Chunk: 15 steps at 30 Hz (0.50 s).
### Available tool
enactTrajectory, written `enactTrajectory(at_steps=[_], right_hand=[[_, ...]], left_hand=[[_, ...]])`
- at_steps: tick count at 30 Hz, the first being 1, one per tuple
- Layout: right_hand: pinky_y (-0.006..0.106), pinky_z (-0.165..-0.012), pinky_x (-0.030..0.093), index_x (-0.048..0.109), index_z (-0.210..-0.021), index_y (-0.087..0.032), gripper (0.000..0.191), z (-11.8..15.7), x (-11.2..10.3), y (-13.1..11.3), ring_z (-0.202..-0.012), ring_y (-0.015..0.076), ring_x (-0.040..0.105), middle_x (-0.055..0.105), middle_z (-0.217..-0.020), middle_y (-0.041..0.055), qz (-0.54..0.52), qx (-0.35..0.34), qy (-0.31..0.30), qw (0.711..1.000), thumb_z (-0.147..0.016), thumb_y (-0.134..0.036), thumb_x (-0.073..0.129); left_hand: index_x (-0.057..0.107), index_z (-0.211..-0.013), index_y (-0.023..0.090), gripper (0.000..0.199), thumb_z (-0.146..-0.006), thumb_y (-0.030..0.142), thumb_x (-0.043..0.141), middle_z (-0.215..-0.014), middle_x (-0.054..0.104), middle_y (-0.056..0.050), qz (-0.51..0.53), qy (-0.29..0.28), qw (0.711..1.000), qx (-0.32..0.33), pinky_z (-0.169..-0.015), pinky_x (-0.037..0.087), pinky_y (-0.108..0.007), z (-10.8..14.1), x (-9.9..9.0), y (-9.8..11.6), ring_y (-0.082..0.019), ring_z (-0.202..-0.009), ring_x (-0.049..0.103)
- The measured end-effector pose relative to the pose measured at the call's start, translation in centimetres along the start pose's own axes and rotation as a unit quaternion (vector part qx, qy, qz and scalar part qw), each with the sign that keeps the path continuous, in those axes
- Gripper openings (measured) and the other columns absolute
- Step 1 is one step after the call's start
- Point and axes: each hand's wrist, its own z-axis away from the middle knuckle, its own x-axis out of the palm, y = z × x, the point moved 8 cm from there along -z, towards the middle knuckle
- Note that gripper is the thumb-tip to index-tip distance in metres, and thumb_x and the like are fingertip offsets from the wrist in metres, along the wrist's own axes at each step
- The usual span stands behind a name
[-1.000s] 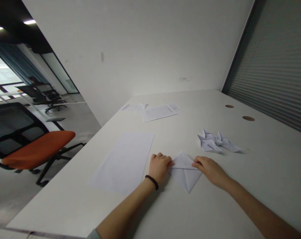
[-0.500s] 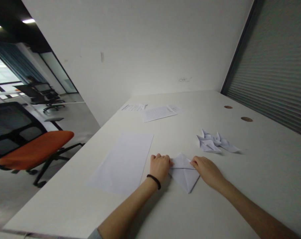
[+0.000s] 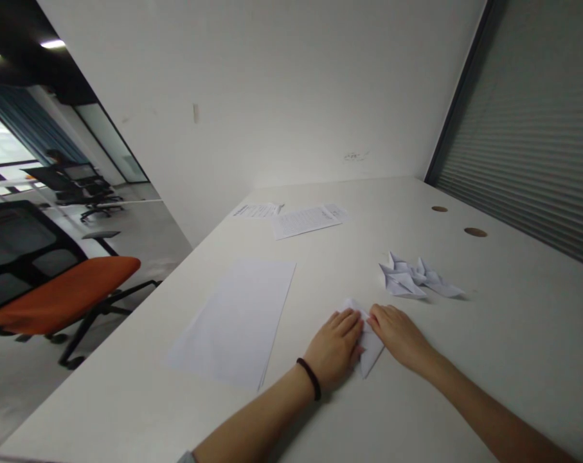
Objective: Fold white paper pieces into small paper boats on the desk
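- Logging left hand (image 3: 333, 347): flat on the folded white paper (image 3: 372, 350), fingers closed together, pressing it down.
- Right hand (image 3: 400, 334): fingers together, tips pressing the paper's other side; paper sits between both hands, toward the white desk's (image 3: 440, 392) near edge.
- I see blank paper (image 3: 231, 325) just left of my view's hands, folded paper shapes (image 3: 411, 278) beyond the right hand, printed sheets (image 3: 305, 222) toward the far edge.
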Motion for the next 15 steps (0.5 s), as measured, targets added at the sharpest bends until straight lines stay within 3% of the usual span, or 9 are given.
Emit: enactTrajectory(at_steps=[3, 8, 15], right_hand=[[0.028, -0.06, 0.033, 0.051, -0.073, -0.017, 0.016, 0.1, -0.1, 0.2, -0.069, 0.0196, 0.054, 0.06, -0.071, 0.0055, -0.007, 0.006, 0.009, 1.0, -0.086, -0.021, 0.042], [0.027, -0.061, 0.033, 0.051, -0.073, -0.018, 0.017, 0.0, -0.1, 0.3, -0.069, 0.0191, 0.055, 0.06, -0.07, 0.0051, -0.016, 0.019, 0.001, 1.0, -0.086, -0.023, 0.041], [0.028, -0.061, 0.034, 0.052, -0.073, -0.018, 0.019, -0.1, 0.3, 0.7, -0.07, 0.0192, 0.056, 0.061, -0.072, 0.0058, -0.024, 0.035, -0.004, 0.999, -0.087, -0.024, 0.039]], left_hand=[[0.027, -0.133, 0.014, 0.052, -0.088, 0.036, 0.038, -0.139, 0.029, -0.01, -0.01, -0.027, 1.0, -0.013, -0.106, 0.018, -0.042, 0.4, 0.1, 0.3, -0.023, -0.128, 0.024], [0.02, -0.136, 0.014, 0.054, -0.089, 0.036, 0.032, -0.143, 0.019, -0.01, -0.027, -0.052, 0.998, -0.029, -0.107, 0.013, -0.043, 1.0, 0.1, 1.0, -0.024, -0.131, 0.013], [0.018, -0.137, 0.016, 0.054, -0.089, 0.037, 0.029, -0.143, 0.018, -0.009, -0.043, -0.063, 0.996, -0.047, -0.106, 0.012, -0.046, 1.2, 0.5, 1.4, -0.025, -0.131, 0.013]])
